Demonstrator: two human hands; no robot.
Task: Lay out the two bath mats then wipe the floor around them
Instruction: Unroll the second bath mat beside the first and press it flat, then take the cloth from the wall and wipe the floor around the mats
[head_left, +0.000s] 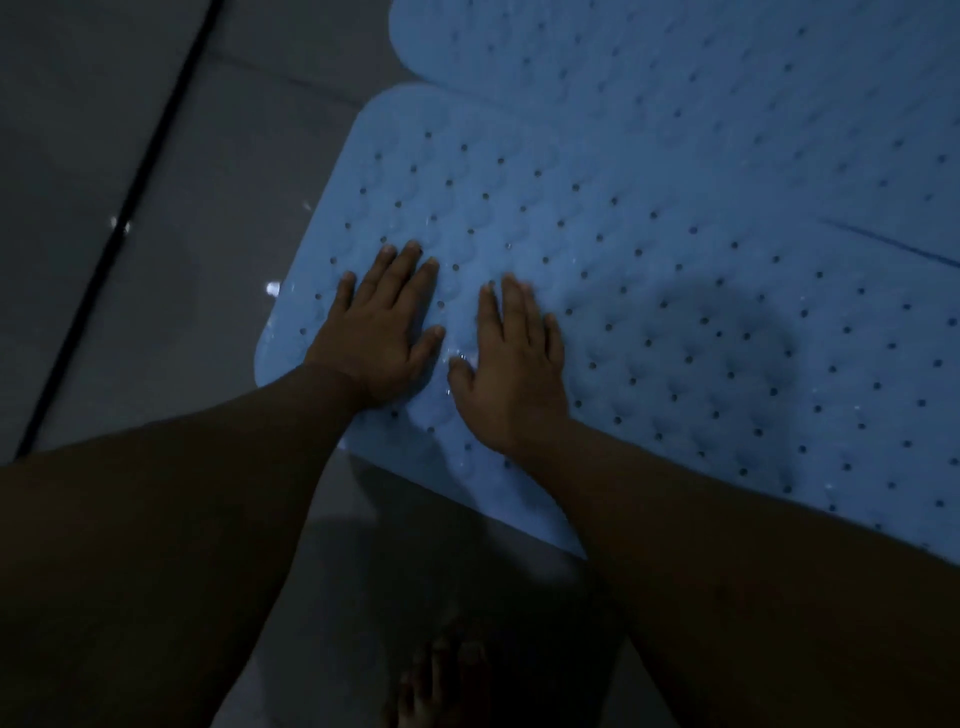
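My left hand (379, 338) and my right hand (511, 374) lie flat with fingers straight, so my grip holds nothing; both press on the near bath mat (649, 322), close to its left end. The far bath mat (701, 78) lies just past it, and I cannot tell if they touch. I think both mats are down and wiping the floor (171, 291) is left. No cloth shows. It is dark, and both mats run off the right side.

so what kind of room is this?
Probably a bathroom or other wet area. Two blue perforated bath mats, the near mat and the far mat, lie on a grey tiled floor showing wet glints; both hands, left hand and right hand, press flat on the near one.
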